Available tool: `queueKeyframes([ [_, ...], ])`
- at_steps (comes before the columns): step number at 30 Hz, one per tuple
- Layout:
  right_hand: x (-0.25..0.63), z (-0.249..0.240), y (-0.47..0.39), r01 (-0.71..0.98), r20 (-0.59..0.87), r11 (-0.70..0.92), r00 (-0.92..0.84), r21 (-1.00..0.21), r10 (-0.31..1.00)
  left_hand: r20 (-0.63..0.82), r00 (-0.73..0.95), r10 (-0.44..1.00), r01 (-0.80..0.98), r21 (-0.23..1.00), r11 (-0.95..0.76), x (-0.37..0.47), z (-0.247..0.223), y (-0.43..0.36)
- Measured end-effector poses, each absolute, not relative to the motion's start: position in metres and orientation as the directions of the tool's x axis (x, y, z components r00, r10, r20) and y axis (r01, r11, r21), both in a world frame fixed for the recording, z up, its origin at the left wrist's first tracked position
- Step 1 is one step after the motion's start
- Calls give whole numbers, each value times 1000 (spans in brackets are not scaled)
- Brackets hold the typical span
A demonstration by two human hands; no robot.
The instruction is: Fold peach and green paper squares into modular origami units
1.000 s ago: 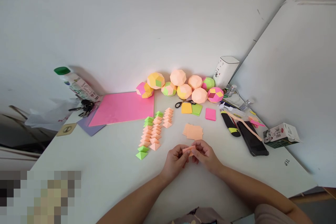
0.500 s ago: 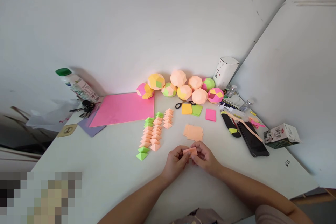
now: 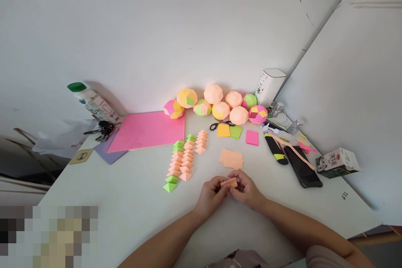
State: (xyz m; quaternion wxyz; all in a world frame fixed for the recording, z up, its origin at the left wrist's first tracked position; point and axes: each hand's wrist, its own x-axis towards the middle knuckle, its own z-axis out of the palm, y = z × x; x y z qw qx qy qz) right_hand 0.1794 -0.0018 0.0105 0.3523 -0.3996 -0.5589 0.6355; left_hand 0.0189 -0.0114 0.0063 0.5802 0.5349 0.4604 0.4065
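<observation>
Between my two hands is a small piece of peach paper (image 3: 229, 183), partly folded and partly covered by my fingers. My left hand (image 3: 212, 194) pinches its left side, and my right hand (image 3: 248, 190) grips the right side, thumbs in front. Just beyond my fingers lies a loose stack of peach paper squares (image 3: 233, 158). To the left, rows of folded peach paper pieces (image 3: 186, 163) overlap one another, with a few green folded pieces (image 3: 170, 186) at the near end and others at the far end.
Several faceted paper balls (image 3: 238, 115) line the wall. Scissors (image 3: 216, 126), an orange pad (image 3: 223, 130), green squares (image 3: 236, 131) and a pink pad (image 3: 252, 137) lie before them. A cutter (image 3: 276, 149), phone (image 3: 301, 169) and milk carton (image 3: 337, 162) sit right; pink sheet (image 3: 147, 130), keys (image 3: 105, 129) and bottle (image 3: 96, 102) left.
The peach paper has shifted slightly right and tilted between my fingers, and its visible strip looks narrower. My hands have moved very little; the things on the table stay put.
</observation>
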Motion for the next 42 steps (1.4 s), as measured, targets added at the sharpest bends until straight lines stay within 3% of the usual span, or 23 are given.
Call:
queueKeyframes([
  [15,180,10,0,7,-140,-149,-384,-989,913,-139,212,967,2,990,142,18,11,-10],
  [22,182,11,2,-113,-175,-230,-366,-966,914,-190,191,963,-96,973,210,17,11,-10],
  [29,184,11,7,-222,-94,-166,-304,-961,948,-233,133,963,-139,958,251,17,14,-8],
  [37,180,13,2,-64,-142,-186,-425,-980,894,-174,192,966,-51,981,187,17,11,-9],
  [42,178,14,3,-88,-132,-180,-390,-980,911,-81,246,966,-15,996,88,17,11,-11],
])
